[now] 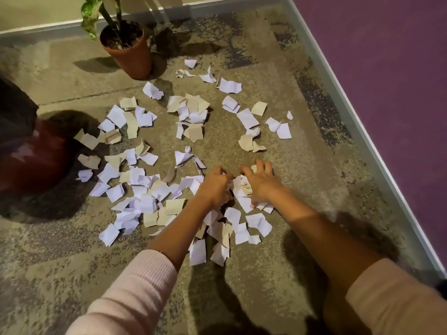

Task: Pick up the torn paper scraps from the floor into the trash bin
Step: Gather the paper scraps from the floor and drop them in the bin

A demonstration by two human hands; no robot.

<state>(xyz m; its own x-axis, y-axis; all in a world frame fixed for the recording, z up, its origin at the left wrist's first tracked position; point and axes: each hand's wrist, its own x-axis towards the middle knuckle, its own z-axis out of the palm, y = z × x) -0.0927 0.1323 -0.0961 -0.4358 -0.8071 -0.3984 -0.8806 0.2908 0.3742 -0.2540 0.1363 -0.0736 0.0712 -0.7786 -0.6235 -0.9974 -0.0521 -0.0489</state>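
The person wears a pale pink, fine-ribbed knit top with long sleeves. The left sleeve (135,291) appears well on the near side of the round terracotta flowerpot (128,52), almost straight towards the camera from it. Its ribbing shows as thin close lines in the soft fabric, and it ends in a rounded, slightly thick cuff edge partway along the forearm. The right sleeve (396,301), of the same pink knit, lies on the pot's near side too, far off to its right; its surface is blurred and the ribs are hard to make out. Beyond both cuffs the forearms are bare down to the left hand (214,187) and right hand (260,183).
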